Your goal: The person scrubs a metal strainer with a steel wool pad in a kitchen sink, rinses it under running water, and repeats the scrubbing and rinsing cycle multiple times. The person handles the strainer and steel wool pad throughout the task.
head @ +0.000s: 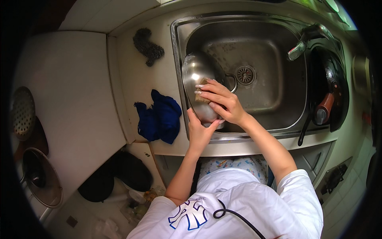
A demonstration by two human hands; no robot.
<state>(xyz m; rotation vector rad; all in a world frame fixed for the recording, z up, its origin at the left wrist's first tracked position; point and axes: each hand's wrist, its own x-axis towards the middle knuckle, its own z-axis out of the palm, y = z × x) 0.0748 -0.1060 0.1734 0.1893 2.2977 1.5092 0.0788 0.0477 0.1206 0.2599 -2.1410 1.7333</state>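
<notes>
A shiny metal pot or bowl (203, 67) with a loop handle is tilted on its side at the left end of the stainless steel sink (265, 89). My left hand (199, 131) grips its lower rim, near the sink's front edge. Under the fingers of my right hand (223, 100) is a brown sponge or scouring pad (203, 97), pressed against the pot's curved outer surface. The pot hides part of the left fingers. To the right of the pot lies the sink drain (246, 75).
A steel wool scourer (147, 46) and a blue cloth (159, 116) lie on the counter left of the sink. The faucet (298, 49) reaches over the sink's right side, beside a black pan (331, 68) with a brown handle. A glass lid (44, 176) stands far left.
</notes>
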